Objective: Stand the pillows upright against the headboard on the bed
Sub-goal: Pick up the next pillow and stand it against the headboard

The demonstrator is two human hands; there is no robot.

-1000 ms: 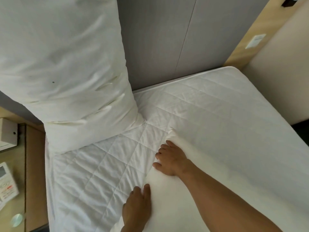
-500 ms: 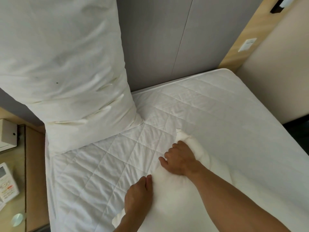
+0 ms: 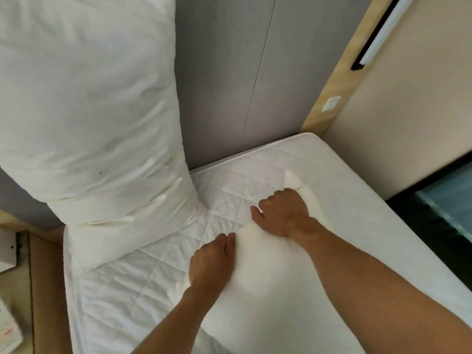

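One white pillow (image 3: 86,118) stands upright at the left, leaning on the grey headboard (image 3: 237,80). A second white pillow (image 3: 268,282) lies flat on the quilted white mattress (image 3: 357,213), under both my arms. My right hand (image 3: 281,213) is closed on its far edge, bunching the fabric near the far corner (image 3: 291,178). My left hand (image 3: 210,261) presses and grips the pillow's left edge, fingers together. The pillow's near part runs out of view below.
A wooden bedside table (image 3: 15,290) with a white box and a remote sits at the lower left. A beige wall (image 3: 408,111) with a wooden trim strip and a switch plate (image 3: 331,103) bounds the right. A dark gap (image 3: 439,205) lies beside the bed.
Both hands have slid the flat pillow toward the headboard. My right hand went from resting flat to clenching the far edge, and the view has shifted forward.
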